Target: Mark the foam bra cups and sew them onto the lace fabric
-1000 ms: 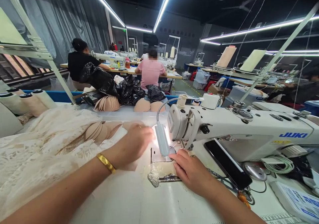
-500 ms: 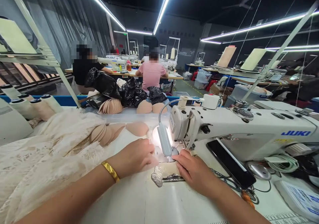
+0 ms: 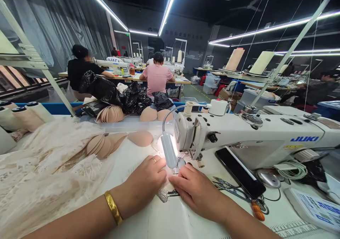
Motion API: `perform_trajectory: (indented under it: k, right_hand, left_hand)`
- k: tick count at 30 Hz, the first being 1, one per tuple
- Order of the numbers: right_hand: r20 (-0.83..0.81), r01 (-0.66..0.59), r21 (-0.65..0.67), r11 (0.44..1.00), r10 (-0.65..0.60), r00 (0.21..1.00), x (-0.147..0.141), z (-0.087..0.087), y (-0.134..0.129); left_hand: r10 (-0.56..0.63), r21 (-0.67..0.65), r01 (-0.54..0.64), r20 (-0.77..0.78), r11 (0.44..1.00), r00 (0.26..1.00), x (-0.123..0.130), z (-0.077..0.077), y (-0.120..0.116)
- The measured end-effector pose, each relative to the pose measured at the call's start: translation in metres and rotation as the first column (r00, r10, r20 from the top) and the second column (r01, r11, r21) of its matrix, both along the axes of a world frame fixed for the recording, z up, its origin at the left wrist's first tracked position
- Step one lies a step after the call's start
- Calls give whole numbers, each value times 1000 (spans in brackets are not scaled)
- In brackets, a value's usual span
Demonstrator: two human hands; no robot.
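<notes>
My left hand, with a gold bracelet at its wrist, is closed just left of the sewing machine's needle area. Its fingertips pinch what looks like sheer pale fabric, mostly hidden by the hand. My right hand is beside it, fingers bent and pressed together, the tips almost meeting the left hand's. What those right fingers hold, if anything, is hidden. Above both hands a small lamp on a bendy neck covers the needle. The white sewing machine stretches off to the right.
Cream lace is heaped at the left, beside stacked beige bra cups. At the right lie a phone, thread snips and a plastic case. Black plastic bags lie beyond the table; co-workers sit farther back.
My hands have come together and slightly nearer to me; the right hand's stretched fingers have bent inward. The whole view has shifted a little to the right.
</notes>
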State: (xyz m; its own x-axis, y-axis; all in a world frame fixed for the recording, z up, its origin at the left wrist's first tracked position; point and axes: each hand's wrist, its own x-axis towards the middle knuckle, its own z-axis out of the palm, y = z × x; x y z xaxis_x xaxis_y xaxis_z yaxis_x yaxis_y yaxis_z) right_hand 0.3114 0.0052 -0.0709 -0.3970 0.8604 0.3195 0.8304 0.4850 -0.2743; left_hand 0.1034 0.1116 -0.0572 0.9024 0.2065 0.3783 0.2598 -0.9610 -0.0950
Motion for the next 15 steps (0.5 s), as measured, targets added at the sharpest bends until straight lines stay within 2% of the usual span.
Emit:
perform_trajectory:
  k: [2,5,9,15]
  right_hand:
    - [7,7,1,1000,-7,1000,1,-1,0]
    - [15,7,8,1000,-7,1000,1,-1,0]
    - [21,9,4,1000,-9,1000,3,0,-1]
    - [25,19,-14,1000,-19,1000,5,1,-3]
  left_hand:
    - [-52,13,52,19,999,998,-1,-2,0]
    - [-53,11,52,42,999,998,-2,-5,-1]
    - [-39,-31,42,104,999,994,-2,-9,-2]
    - [-105,-105,120,135,987,985,0,-13,0]
